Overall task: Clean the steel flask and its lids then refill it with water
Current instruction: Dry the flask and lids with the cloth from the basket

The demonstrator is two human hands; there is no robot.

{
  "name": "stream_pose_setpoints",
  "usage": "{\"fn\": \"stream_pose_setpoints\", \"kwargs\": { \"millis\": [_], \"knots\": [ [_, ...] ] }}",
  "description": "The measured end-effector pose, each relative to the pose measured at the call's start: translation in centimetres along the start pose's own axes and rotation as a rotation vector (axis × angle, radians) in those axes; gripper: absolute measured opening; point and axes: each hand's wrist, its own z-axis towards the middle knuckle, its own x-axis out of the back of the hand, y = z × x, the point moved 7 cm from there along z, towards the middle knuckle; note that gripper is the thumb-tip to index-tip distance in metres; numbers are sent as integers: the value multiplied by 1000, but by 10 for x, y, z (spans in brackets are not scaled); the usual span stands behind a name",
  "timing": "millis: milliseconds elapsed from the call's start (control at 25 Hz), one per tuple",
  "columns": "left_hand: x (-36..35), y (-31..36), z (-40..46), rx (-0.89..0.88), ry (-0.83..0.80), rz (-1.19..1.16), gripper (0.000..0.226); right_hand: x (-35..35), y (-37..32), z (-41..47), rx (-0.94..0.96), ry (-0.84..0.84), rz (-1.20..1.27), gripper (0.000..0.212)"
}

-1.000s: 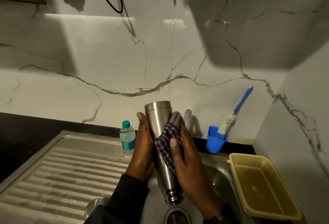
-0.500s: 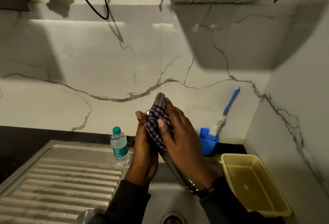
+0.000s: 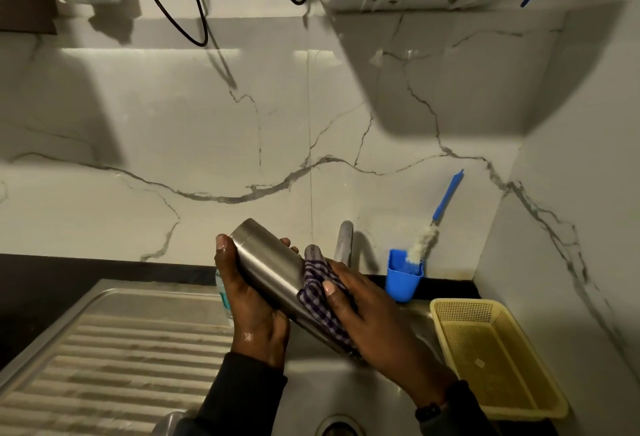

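The cylindrical brushed-steel flask (image 3: 273, 273) is held tilted above the stainless-steel sink basin (image 3: 311, 390), its flat base end raised toward the upper left and its lower end hidden behind the right hand. The left hand (image 3: 251, 300) grips the flask body from below, thumb on the near side and fingertips showing over the far edge; the skin looks wet. The right hand (image 3: 370, 318) curls around the flask's lower half and presses a purple-and-white checked cloth (image 3: 320, 292) against the steel. A clear plastic water bottle (image 3: 221, 293) stands mostly hidden behind the left hand. On the black bench (image 3: 104, 273) a blue plastic cup (image 3: 403, 278) holds a blue-handled bottle brush (image 3: 434, 224). A yellow perforated plastic basket (image 3: 498, 352) sits to the right of the basin.
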Motion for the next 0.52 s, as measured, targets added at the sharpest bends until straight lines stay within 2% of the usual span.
{"fn": "stream_pose_setpoints", "kwargs": {
  "millis": [80, 160, 320, 440, 520],
  "knots": [
    [6, 4, 4, -9, 49, -22, 75, 4, 7, -2, -35, 16, 99, 48],
    [7, 10, 8, -21, 62, -71, 68, 10, 9, -6, -31, 96, 207, 56],
    [7, 19, 11, -18, 98, -190, 69, 19, 4, -18, 35, 311, 338, 65],
    [13, 9, 6, 15, 106, -194, 77, 19, 10, -21, -79, 506, 499, 72],
    [13, 2, 1, 55, 32, -156, 86, 23, 24, -21, -200, 646, 668, 61]
  ]
}}
